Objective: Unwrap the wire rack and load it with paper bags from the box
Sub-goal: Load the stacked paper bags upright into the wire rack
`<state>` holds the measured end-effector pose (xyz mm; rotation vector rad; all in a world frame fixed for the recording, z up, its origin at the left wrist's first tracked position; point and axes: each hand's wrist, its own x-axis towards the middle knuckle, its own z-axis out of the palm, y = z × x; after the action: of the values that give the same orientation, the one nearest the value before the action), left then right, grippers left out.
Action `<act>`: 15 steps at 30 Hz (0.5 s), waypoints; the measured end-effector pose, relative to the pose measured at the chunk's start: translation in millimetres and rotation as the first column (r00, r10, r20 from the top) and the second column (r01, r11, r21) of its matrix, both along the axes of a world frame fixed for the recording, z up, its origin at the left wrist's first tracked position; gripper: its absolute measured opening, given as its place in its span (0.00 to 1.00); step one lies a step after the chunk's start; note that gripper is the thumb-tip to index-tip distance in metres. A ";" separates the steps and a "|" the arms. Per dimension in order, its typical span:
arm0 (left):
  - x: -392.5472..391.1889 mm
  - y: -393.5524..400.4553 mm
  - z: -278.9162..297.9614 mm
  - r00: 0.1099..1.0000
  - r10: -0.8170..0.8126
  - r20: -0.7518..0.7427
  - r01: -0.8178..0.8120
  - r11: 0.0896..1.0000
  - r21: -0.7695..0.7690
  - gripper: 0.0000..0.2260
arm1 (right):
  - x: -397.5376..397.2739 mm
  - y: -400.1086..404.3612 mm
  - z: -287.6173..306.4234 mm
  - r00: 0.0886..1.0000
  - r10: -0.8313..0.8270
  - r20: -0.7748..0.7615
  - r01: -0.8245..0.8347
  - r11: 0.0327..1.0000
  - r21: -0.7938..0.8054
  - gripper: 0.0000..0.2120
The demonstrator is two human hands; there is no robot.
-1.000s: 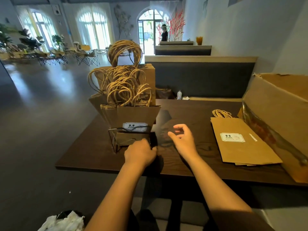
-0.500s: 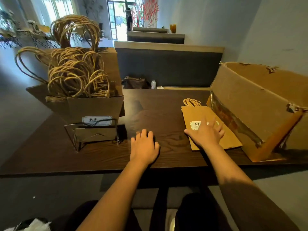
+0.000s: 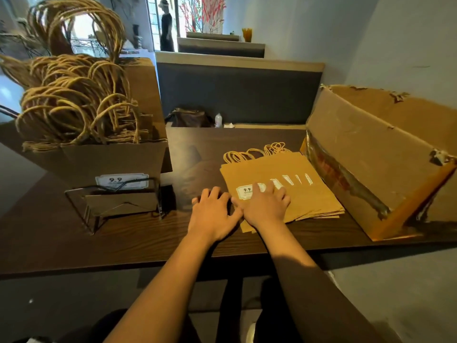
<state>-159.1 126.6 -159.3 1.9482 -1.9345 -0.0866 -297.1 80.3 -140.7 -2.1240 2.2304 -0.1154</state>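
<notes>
Right hand (image 3: 265, 206) lies flat, fingers spread, on the fanned brown paper bags (image 3: 294, 191) near the bench's front edge. Left hand (image 3: 212, 214) rests spread on the dark wooden bench (image 3: 123, 238) just beside.

Dim foreground, blown-out windows (image 3: 81, 33) behind, wide-angle bending at edges.

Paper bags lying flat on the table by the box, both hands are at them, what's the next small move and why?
Probably pinch the near edge of the flat bags and lift them as one bunch toward the wire rack. The right hand already lies spread on the fanned stack and the left hand rests at its near-left edge, neither yet gripping. The rack on the left already holds many upright bags.
</notes>
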 end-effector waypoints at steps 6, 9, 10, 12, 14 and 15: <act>9.4 -2.5 -0.7 0.959 0.044 -0.280 -0.042 0.999 0.012 0.19 | 29.5 1.8 -3.3 0.988 0.108 0.113 -0.102 0.993 -0.056 0.22; 14.8 -4.9 -0.3 0.908 0.169 -0.383 -0.158 0.986 0.062 0.18 | 27.3 -9.3 0.4 0.881 0.233 0.411 -0.205 0.972 -0.114 0.21; 15.2 -4.9 -0.1 0.891 0.212 -0.401 -0.200 0.977 0.073 0.18 | 22.2 -11.9 1.6 0.813 0.221 0.539 -0.184 0.975 -0.122 0.19; 15.0 -4.5 -0.6 0.871 0.255 -0.420 -0.243 0.967 0.081 0.18 | 9.6 -15.5 -3.3 0.803 0.207 0.559 -0.091 0.969 -0.229 0.16; 14.5 -6.3 -2.4 0.886 0.256 -0.387 -0.249 0.966 0.067 0.17 | 1.3 -14.5 -11.5 0.925 0.153 0.349 -0.031 0.943 -0.331 0.16; 14.3 -6.8 -2.8 0.898 0.252 -0.361 -0.245 0.967 0.067 0.18 | 1.0 -13.0 -14.4 0.947 0.136 0.290 -0.027 0.937 -0.349 0.16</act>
<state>-144.7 119.8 -162.0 2.0055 -1.4401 -0.3730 -296.2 67.3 -155.1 -2.1614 2.0496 -0.8295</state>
